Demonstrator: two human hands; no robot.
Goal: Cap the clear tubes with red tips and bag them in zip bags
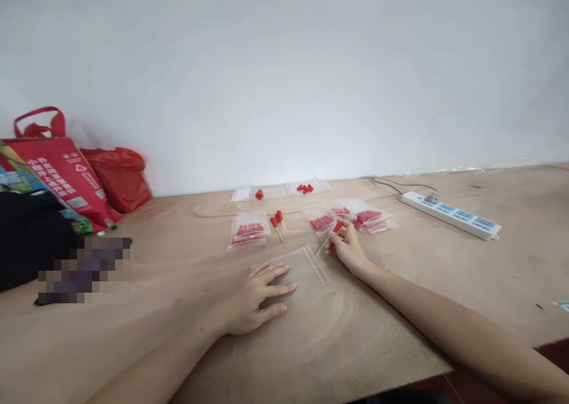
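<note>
My left hand (262, 297) lies flat with fingers spread on a clear zip bag (296, 265) on the wooden table. Pinched by its red bulb in my right hand (349, 247) is a dropper (326, 243), its thin clear tube slanting down to the left, the tip at the bag's zip end. Two or three loose droppers (280, 225) rest just beyond the bag. Filled bags of red-bulbed droppers (249, 229) lie to the left of them, and more filled bags (368, 215) sit behind my right hand.
Along the wall lie clear bags with small red bulbs (304, 188) and thin tubes (278, 193). A white power strip (451, 214) with a plugged-in grey cable is at the right. Red shopping bags (66, 173) and a black cloth item (33, 238) stand at the left.
</note>
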